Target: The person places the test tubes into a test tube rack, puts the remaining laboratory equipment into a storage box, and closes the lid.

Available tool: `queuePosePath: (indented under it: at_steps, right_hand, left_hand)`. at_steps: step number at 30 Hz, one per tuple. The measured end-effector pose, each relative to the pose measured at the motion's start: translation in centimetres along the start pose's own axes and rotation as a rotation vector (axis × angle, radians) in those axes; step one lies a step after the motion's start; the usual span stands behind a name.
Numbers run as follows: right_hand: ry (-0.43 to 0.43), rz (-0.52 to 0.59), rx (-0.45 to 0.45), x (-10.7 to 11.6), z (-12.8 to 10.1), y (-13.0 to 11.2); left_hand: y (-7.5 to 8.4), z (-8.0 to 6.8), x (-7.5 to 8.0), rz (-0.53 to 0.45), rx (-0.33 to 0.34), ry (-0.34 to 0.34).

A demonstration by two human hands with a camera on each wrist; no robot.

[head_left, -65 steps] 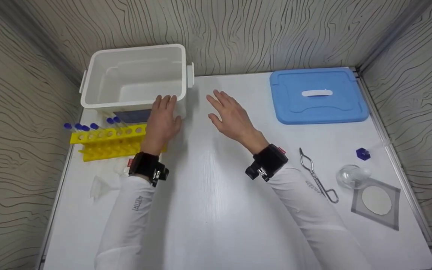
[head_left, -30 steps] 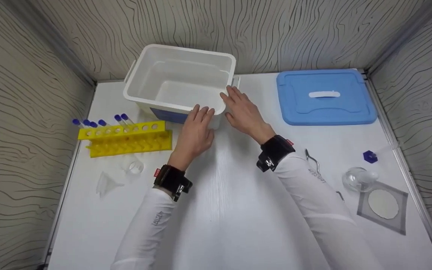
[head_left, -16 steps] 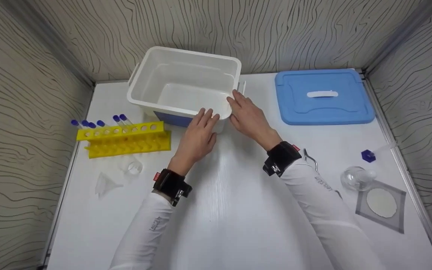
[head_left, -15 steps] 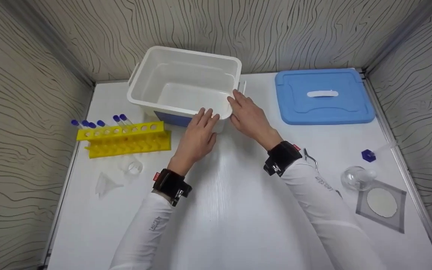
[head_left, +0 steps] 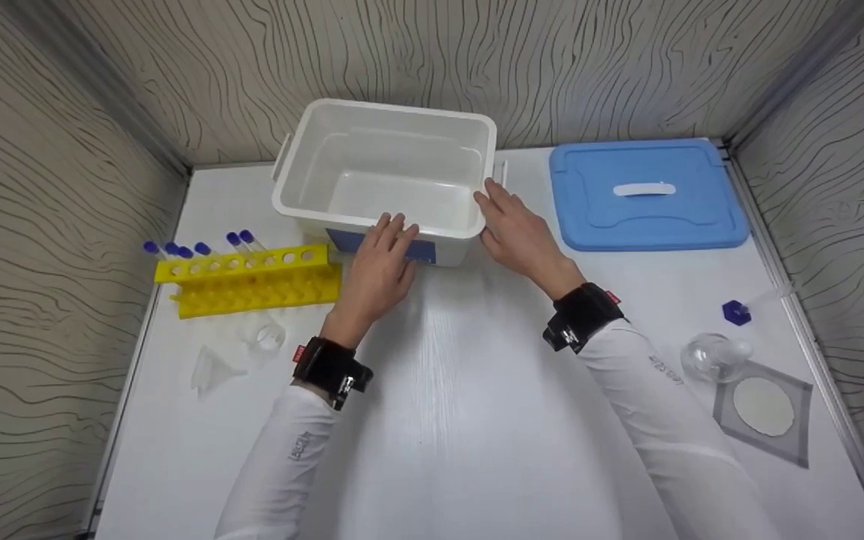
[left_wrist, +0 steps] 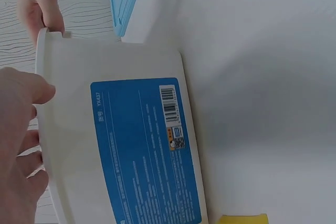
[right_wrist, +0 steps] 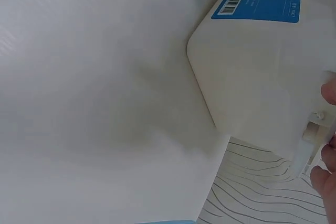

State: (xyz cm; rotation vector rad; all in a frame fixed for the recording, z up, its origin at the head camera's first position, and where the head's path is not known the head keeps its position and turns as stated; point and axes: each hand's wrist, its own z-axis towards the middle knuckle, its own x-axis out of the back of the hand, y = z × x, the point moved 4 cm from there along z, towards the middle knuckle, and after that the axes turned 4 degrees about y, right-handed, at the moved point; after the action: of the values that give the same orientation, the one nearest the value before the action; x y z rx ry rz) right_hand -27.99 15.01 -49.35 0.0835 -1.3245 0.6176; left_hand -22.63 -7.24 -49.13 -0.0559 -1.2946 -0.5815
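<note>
A white plastic storage box (head_left: pixel 409 195) without its lid stands near the back wall, its inside bare and a blue label (left_wrist: pixel 144 150) on its front. My left hand (head_left: pixel 376 274) holds the front rim, fingers over the edge and thumb outside, as the left wrist view shows. At the front right corner my right hand (head_left: pixel 522 236) grips the rim beside the side handle (right_wrist: pixel 312 135). In the right wrist view only some of its fingertips (right_wrist: pixel 329 92) show at the edge. The box's blue lid (head_left: pixel 649 214) lies flat to the right.
A yellow test tube rack (head_left: pixel 252 289) with several blue-capped tubes stands front left of the box. Nearer lie a clear funnel (head_left: pixel 211 371) and a small beaker (head_left: pixel 267 336). At right are a purple hexagonal base (head_left: pixel 737 312), a glass flask (head_left: pixel 709 358) and a wire gauze (head_left: pixel 762 405).
The box has slid right along the back, away from the rack, and turned a little. Both hands have moved right, the right hand reaching its corner. The metal tongs are now hidden by the right sleeve.
</note>
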Motion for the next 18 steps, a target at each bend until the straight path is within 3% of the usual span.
queuePosePath:
  at_steps: [9,18]
  right_hand:
    - [-0.027,0.022,-0.029,1.0,-0.9,1.7]
    - [-0.018,0.073,-0.065,2.1,-2.2,4.1]
  left_hand:
    - [-1.2,-0.1,0.2,0.001,0.045,-0.017]
    - [-4.0,-0.4,1.3,0.024,0.111,-0.031]
